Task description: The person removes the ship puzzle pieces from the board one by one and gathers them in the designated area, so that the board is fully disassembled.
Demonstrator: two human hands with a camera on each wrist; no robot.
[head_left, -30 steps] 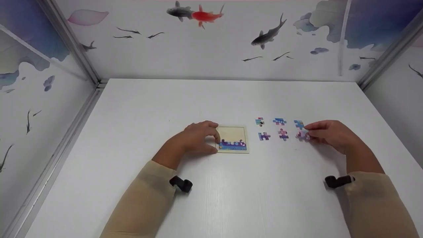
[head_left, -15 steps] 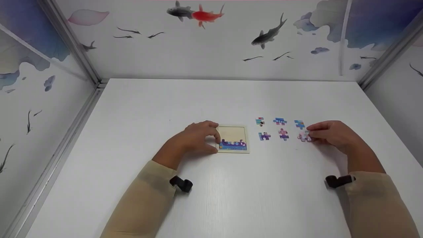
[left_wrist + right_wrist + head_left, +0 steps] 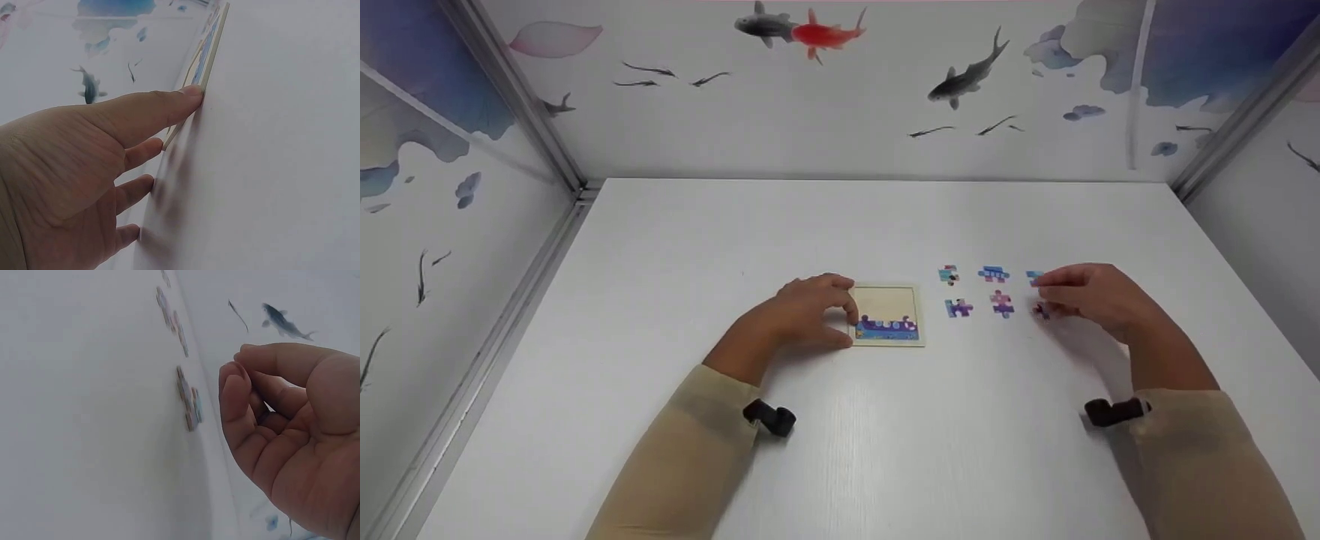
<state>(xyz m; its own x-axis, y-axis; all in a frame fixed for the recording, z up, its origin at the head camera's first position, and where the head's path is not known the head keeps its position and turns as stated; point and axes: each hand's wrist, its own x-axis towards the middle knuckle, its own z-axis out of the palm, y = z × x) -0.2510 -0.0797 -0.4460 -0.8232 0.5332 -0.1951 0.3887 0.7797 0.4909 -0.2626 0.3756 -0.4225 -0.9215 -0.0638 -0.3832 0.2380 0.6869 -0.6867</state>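
A square wooden puzzle board (image 3: 885,302) lies mid-table, its lower part filled with a purple and blue picture and its upper part bare wood. My left hand (image 3: 816,311) grips its left side, the thumb (image 3: 177,107) at the near corner and the index finger farther up that edge. Over the rightmost jigsaw pieces hovers my right hand (image 3: 1095,300), fingers curled and thumb close to the fingertips, with nothing seen between them. Its fingers partly cover a blue piece (image 3: 1033,277) and a pink-purple piece (image 3: 1040,310) in the head view.
Between the board and my right hand lie several other pieces in two rows, among them a blue one (image 3: 994,274), a pink one (image 3: 1002,303) and a purple one (image 3: 958,307). White panels (image 3: 840,127) with painted fish enclose the white table (image 3: 840,450).
My right hand has come away from the pink-purple piece at the lower right and shifted left and slightly up, now overlapping the blue piece. The left hand and board stay put.
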